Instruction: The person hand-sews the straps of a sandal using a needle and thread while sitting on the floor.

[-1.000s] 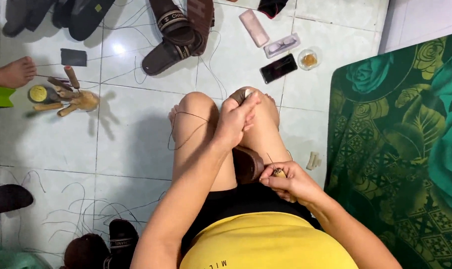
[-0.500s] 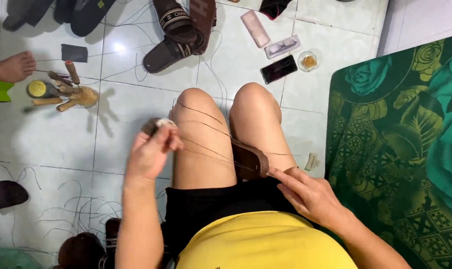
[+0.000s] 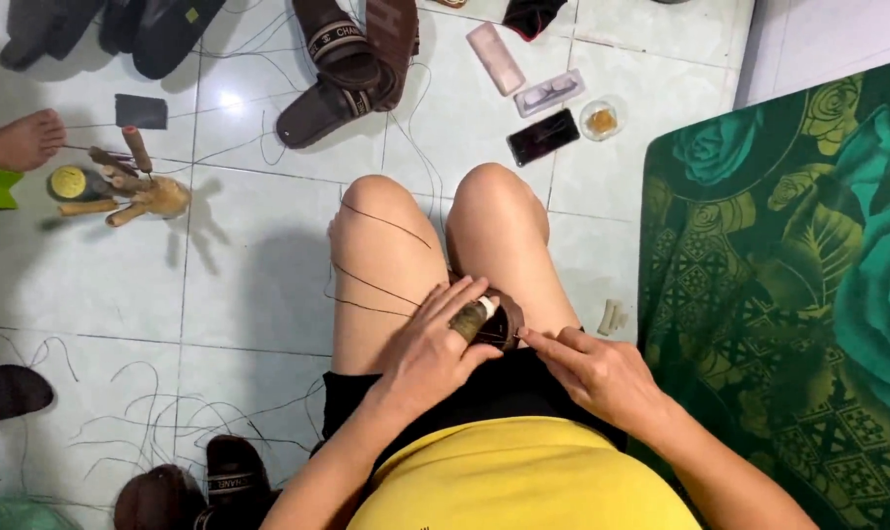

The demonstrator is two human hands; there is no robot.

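Note:
I sit on a tiled floor with both knees up. My left hand (image 3: 435, 344) is closed around a small brown spool (image 3: 472, 317) between my thighs. Thin dark thread (image 3: 376, 224) runs from it in several strands across my left thigh. My right hand (image 3: 592, 371) rests on my right thigh, its fingertips pinching the thread end right beside the spool. A dark round object (image 3: 501, 329) sits between the two hands, mostly hidden.
Brown sandals (image 3: 342, 69) lie ahead, with a black phone (image 3: 543, 136), a pink case (image 3: 496, 59) and a small glass dish (image 3: 602, 119). A wooden hand model (image 3: 135, 191) and another person's foot (image 3: 21, 142) are at left. A green floral mat (image 3: 788, 285) covers the right. Loose threads (image 3: 150, 422) lie at lower left.
My left hand has swung from the outside of my left thigh back to between my thighs with the spool, laying more thread over the thigh. My right hand stayed put.

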